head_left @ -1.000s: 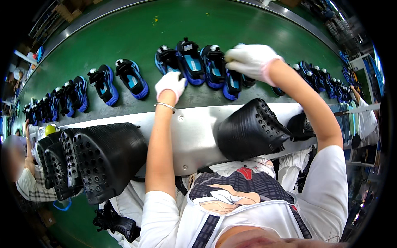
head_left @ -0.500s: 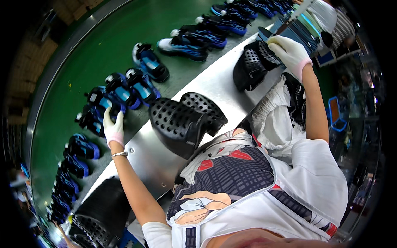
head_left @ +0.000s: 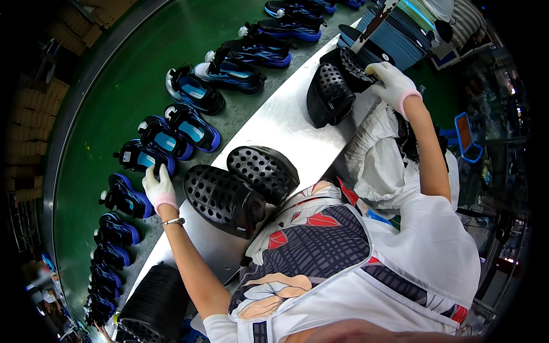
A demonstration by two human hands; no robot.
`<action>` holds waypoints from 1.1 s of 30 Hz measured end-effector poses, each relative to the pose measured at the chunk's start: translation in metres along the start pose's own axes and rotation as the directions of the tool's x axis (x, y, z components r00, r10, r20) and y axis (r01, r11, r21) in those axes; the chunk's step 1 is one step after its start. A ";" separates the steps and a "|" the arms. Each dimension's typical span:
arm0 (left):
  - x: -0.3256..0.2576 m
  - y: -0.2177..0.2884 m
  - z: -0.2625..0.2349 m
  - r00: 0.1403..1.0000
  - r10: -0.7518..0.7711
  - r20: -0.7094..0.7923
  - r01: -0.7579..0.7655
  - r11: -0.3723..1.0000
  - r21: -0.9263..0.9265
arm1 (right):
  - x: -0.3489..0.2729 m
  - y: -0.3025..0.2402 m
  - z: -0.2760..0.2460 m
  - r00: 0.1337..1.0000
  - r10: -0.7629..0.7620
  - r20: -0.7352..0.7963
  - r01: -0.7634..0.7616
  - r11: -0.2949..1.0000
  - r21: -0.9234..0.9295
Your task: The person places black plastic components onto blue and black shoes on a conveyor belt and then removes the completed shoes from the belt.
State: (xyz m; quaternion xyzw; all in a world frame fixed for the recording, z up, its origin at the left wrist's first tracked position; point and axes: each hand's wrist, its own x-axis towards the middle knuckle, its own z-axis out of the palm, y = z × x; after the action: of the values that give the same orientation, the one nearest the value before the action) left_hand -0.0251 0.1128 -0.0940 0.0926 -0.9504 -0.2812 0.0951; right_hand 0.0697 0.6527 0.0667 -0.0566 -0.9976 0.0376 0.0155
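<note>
My left hand (head_left: 158, 190), in a white glove with a pink cuff, is at the heel of a black-and-blue sports shoe (head_left: 139, 155), its thumb and finger around the heel edge. Another shoe (head_left: 127, 195) stands just below it. My right hand (head_left: 390, 84), gloved alike, has its fingers bent on the edge of a black perforated foot-shaped piece (head_left: 355, 67). A similar piece (head_left: 330, 94) lies against that one on the metal ledge. Closer to me, two more perforated pieces, one left (head_left: 214, 194) and one right (head_left: 260, 171), lie side by side.
Rows of sports shoes (head_left: 194, 91) line the green conveyor (head_left: 108, 108) beside the metal ledge (head_left: 274, 120). A stack of black perforated pieces (head_left: 154, 303) stands lower left. Blue-grey insole-shaped sheets (head_left: 394, 34) are piled upper right, near another person. White cloth (head_left: 374, 154) hangs beside me.
The view has shifted, so the shoes and pieces sit differently in it. My right hand is lower along the perforated piece's edge. My left hand stays at the same shoe, which lies more level.
</note>
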 end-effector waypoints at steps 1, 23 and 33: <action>0.000 0.000 0.001 1.000 0.000 -0.016 0.000 1.000 0.012 | 0.001 0.003 0.005 1.000 0.005 -0.004 -0.006 1.000 -0.009; -0.031 -0.006 -0.074 0.995 -0.091 0.042 0.098 0.811 -0.577 | 0.002 -0.091 -0.067 0.951 -0.270 -0.149 0.302 0.913 0.275; -0.064 0.069 -0.125 0.920 0.343 0.189 0.272 -0.212 -0.939 | 0.022 -0.334 -0.053 0.300 -0.917 -0.262 0.943 0.243 0.229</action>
State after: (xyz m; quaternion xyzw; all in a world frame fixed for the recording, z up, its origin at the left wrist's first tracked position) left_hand 0.0575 0.1199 0.0383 -0.1026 -0.3693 -0.9222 -0.0508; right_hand 0.0119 0.3279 0.1460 0.5458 -0.8119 0.1910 0.0808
